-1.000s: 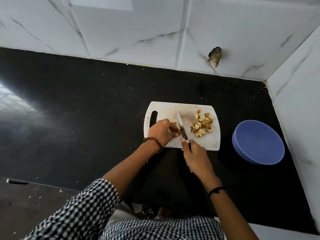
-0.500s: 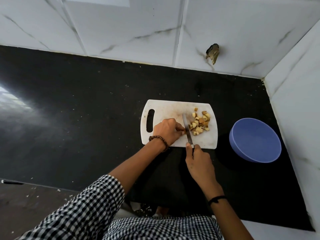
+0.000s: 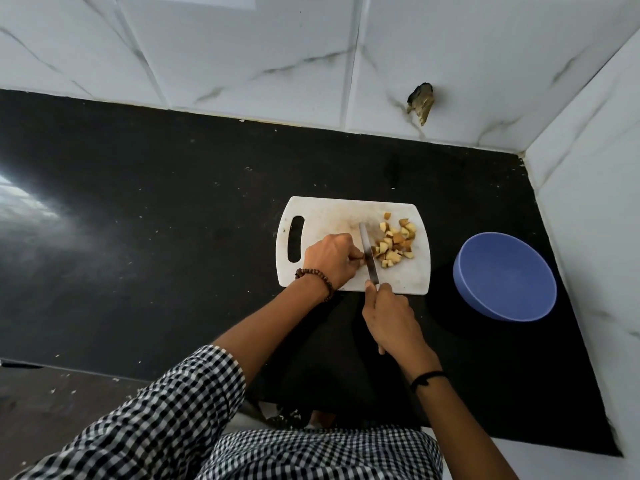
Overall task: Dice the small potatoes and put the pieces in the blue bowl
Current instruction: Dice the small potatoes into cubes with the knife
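Observation:
A white cutting board (image 3: 329,213) lies on the black counter. On its right half sits a pile of diced potato pieces (image 3: 394,244). My left hand (image 3: 330,258) pinches a potato piece at its fingertips, mostly hidden under the fingers. My right hand (image 3: 389,317) grips the handle of a knife (image 3: 367,252), whose blade stands on the board between my left fingertips and the pile. The blue bowl (image 3: 504,277) sits to the right of the board, with nothing visible inside.
White marble-tiled walls close the counter at the back and right, with a dark broken spot (image 3: 420,102) in the back wall. The black counter (image 3: 156,220) stretches far to the left. Its front edge runs below my arms.
The knife blade has shifted slightly along the board beside my left fingertips. My left hand stays on the potato piece. The view has drifted a little.

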A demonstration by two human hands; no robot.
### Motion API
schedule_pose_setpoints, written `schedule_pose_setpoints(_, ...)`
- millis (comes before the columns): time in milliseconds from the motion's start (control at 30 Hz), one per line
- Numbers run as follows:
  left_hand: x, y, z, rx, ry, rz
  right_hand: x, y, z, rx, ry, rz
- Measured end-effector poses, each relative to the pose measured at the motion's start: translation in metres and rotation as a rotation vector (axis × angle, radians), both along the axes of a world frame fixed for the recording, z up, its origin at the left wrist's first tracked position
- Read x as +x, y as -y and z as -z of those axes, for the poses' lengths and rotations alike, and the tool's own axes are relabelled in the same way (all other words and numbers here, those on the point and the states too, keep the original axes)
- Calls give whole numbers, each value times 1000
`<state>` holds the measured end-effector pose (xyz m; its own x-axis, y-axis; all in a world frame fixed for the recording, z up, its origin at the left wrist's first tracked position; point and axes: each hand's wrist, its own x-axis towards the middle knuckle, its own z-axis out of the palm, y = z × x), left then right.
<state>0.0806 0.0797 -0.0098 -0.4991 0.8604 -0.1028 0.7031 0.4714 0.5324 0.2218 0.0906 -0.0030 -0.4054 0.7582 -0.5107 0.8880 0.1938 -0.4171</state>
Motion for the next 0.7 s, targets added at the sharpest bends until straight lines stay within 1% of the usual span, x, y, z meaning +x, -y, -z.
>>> schedule_pose_setpoints(167,2,0,-1,-15,-35,7,-1,-5,-7,-15,29,-19)
schedule_pose_setpoints(333,3,-1,-5,-61,-112,28,-4,-2,-10,25,21,-52)
schedule_pose_setpoints(500,7,1,-6,-65,-105,8,0,5,-13,45,69,-71)
schedule_pose_setpoints(700,6,3,-8,-61,-96,-3,23,13,-14,-15,130,-90)
